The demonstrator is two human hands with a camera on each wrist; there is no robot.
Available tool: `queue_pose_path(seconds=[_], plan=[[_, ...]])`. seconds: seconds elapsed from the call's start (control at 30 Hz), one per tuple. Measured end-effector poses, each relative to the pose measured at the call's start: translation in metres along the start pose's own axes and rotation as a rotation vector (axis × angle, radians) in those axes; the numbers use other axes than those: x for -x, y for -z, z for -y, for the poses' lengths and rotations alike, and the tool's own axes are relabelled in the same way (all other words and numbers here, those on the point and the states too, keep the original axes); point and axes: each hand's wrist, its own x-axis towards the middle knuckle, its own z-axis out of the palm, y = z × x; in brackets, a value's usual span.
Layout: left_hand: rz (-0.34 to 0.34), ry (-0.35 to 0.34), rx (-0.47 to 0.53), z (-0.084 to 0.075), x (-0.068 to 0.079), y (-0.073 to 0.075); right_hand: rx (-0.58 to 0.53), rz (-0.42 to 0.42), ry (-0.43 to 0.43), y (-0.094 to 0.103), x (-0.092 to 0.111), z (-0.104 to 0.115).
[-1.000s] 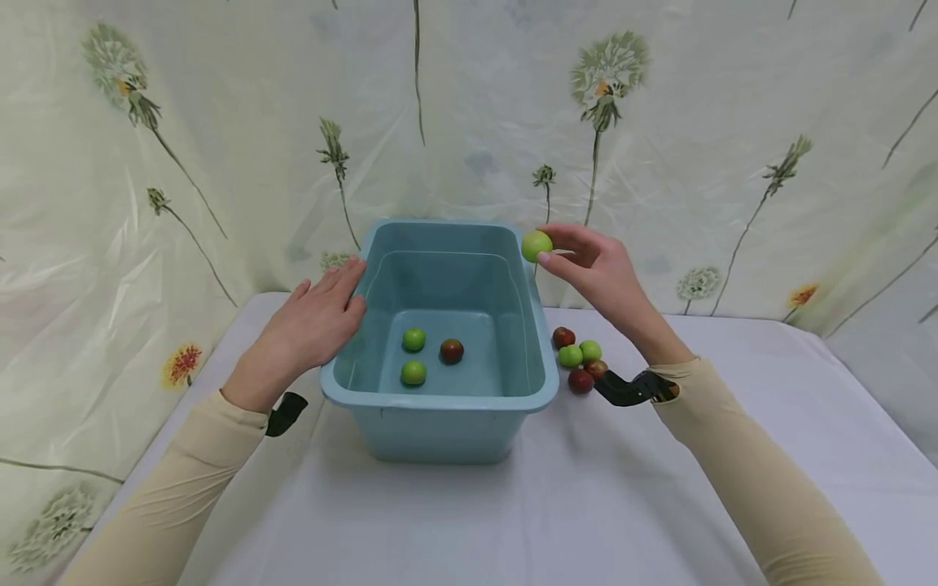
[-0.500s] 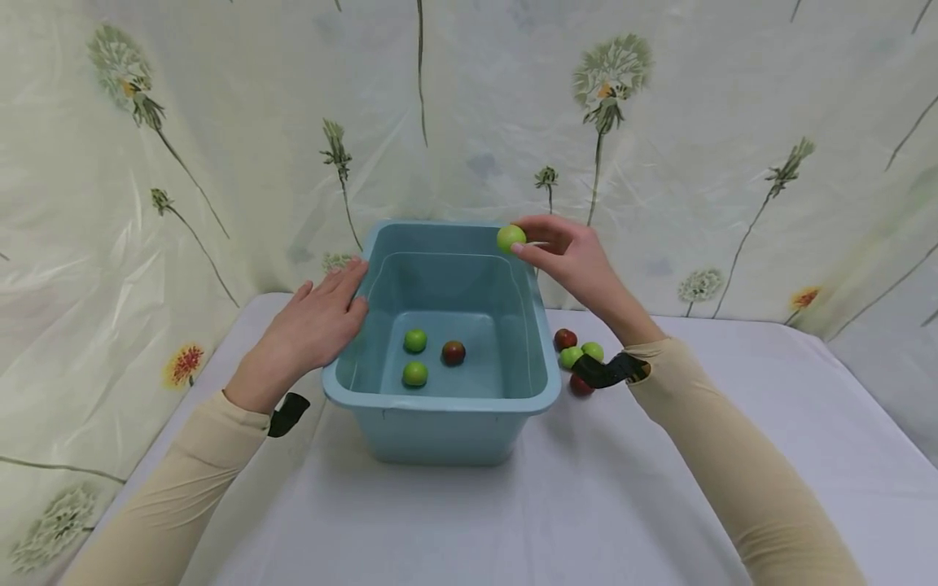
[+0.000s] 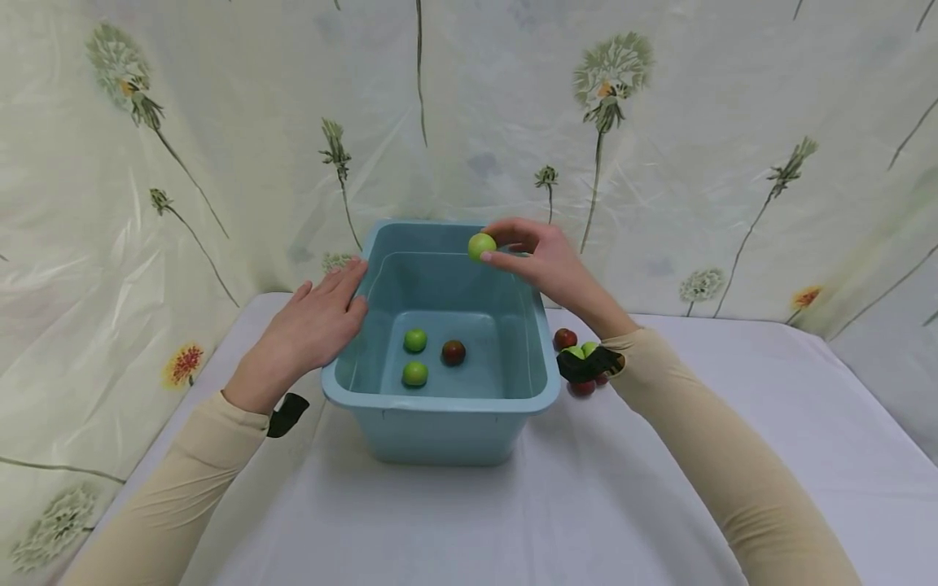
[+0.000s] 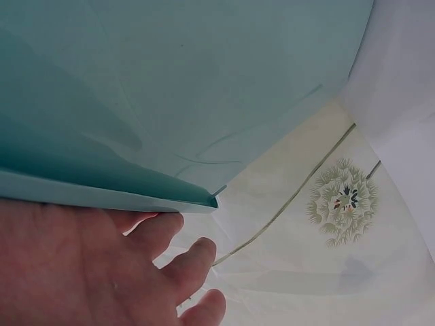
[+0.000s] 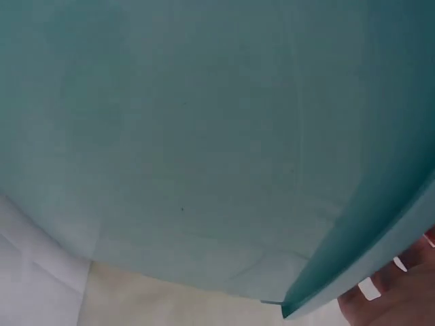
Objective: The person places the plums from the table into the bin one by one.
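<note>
A light-blue plastic tub (image 3: 443,431) stands on the table. My left hand (image 3: 311,325) rests against its left rim, fingers extended and holding nothing; the left wrist view has the fingers (image 4: 190,268) just beside the rim. Above the tub's far right part, my right hand (image 3: 545,264) pinches a small round green fruit (image 3: 481,247) between thumb and fingers. On the tub's floor lie two green fruits (image 3: 414,373) and one dark red fruit (image 3: 453,352). In the right wrist view the tub wall hides the held fruit, and only some fingers (image 5: 401,292) show.
To the right of the tub, a small heap of red fruits (image 3: 564,338) and green fruits (image 3: 589,348) lies on the white-covered table (image 3: 659,488), partly hidden by the black wrist strap (image 3: 582,366). A dandelion-patterned sheet (image 3: 484,106) hangs behind.
My right hand has moved left with the green fruit, from beside the right rim to over the tub's inside. My left hand keeps its place on the left rim.
</note>
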Motion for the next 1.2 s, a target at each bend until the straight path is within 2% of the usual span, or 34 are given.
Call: queue_pose_path(seconds=[0.13, 0.27, 0.57, 0.87, 1.2], plan=[[0.003, 0.017, 0.021, 0.001, -0.001, 0.0, 0.011, 0.029, 0.016, -0.005, -0.003, 0.001], [-0.001, 0.001, 0.004, 0.0, 0.0, -0.001, 0.052, 0.069, 0.021, -0.01, -0.004, 0.005], [0.012, 0.047, 0.077, -0.001, -0.001, 0.0, 0.158, 0.146, 0.001, -0.02, -0.004, 0.008], [0.003, 0.04, 0.078, -0.001, 0.0, 0.0, 0.177, 0.168, -0.011, -0.023, -0.003, 0.01], [0.008, 0.056, 0.098, -0.001, -0.001, 0.001, 0.16, 0.155, 0.015, -0.023, 0.0, 0.008]])
